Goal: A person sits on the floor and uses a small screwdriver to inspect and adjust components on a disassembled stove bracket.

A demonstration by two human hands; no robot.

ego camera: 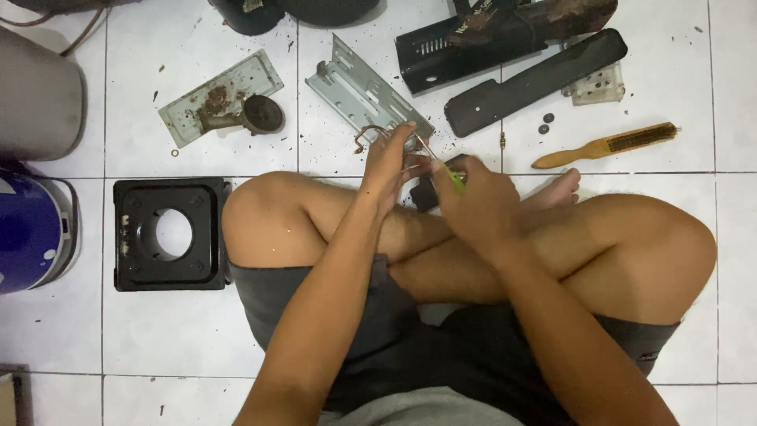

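Sitting above the crossed legs, a thin bent metal tube (371, 136) is being pinched by the left hand (388, 166); at three o'clock, a green-handled tool (451, 177) is being gripped by the right hand (477, 207)

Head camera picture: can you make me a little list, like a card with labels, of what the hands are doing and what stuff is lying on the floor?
place: white tiled floor, person sitting cross-legged
left hand: holds a small part with a bent rusty wire
right hand: holds a green-handled tool against that part
behind the hands: grey metal bracket
right side: wire brush with wooden handle, long black metal pieces
left side: black square plate with round hole, rusty burner part on grey plate
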